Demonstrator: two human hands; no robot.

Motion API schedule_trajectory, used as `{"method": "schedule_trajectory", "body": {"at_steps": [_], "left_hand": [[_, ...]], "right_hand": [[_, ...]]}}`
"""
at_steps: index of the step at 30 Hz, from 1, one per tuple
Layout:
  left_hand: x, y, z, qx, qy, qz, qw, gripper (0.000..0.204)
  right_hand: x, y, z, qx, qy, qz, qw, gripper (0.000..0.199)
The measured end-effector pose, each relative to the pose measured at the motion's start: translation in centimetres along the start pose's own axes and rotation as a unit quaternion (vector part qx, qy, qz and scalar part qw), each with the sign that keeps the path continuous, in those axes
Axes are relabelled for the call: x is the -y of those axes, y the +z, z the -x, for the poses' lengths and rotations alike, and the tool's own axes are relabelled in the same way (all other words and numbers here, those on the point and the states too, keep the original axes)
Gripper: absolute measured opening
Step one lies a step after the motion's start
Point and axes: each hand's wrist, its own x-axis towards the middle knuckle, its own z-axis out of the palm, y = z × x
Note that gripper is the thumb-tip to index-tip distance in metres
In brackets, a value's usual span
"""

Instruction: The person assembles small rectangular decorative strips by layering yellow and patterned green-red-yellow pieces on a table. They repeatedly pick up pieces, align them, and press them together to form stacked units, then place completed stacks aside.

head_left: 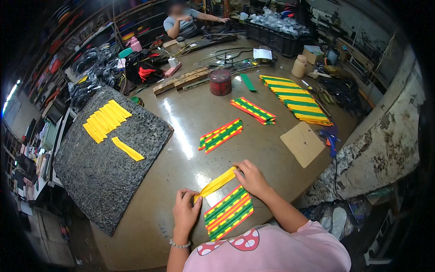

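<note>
A yellow strip (pixel 217 182) is stretched at a slant just above the table by both my hands. My left hand (pixel 185 209) pinches its lower left end, and a beaded bracelet circles that wrist. At the upper right end, my right hand (pixel 252 179) has its fingers closed on the strip. Right below it lies a panel of green, red and yellow patterned strips (pixel 229 213), close to my body. Farther off rest two smaller groups of patterned strips, one pair (pixel 220 135) and one stack (pixel 253 111).
On the left, a rough dark slab (pixel 104 177) bears several yellow strips (pixel 108 120). A red tin (pixel 220 82) stands mid-table. To the right lie yellow-green striped sheets (pixel 294 99), a cardboard piece (pixel 302 144) and a blue glue gun (pixel 331 141). A person (pixel 183 22) sits across the table.
</note>
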Motion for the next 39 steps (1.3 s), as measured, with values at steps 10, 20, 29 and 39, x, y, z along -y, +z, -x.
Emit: {"method": "schedule_trajectory", "body": {"at_steps": [10,20,29,39], "left_hand": [[-0.3,0.6,0.8,-0.019,-0.136,0.418,0.898,0.015],[-0.2,2.3,1.9,0.062,-0.068,0.534,0.84,0.024],[2.6,-1.6,0.0,0.056,-0.178,0.482,0.856,0.023],[2.1,-0.4,0.0,0.013,-0.178,0.281,0.943,0.02]], "right_hand": [[2.8,-4.1,-0.5,0.233,0.048,-0.181,0.954,0.043],[10.5,-0.8,-0.7,0.203,-0.031,-0.338,0.919,0.028],[5.1,-1.3,-3.4,0.332,-0.079,-0.164,0.926,0.03],[1.4,-1.2,-4.0,0.277,-0.054,-0.079,0.956,0.026]]}}
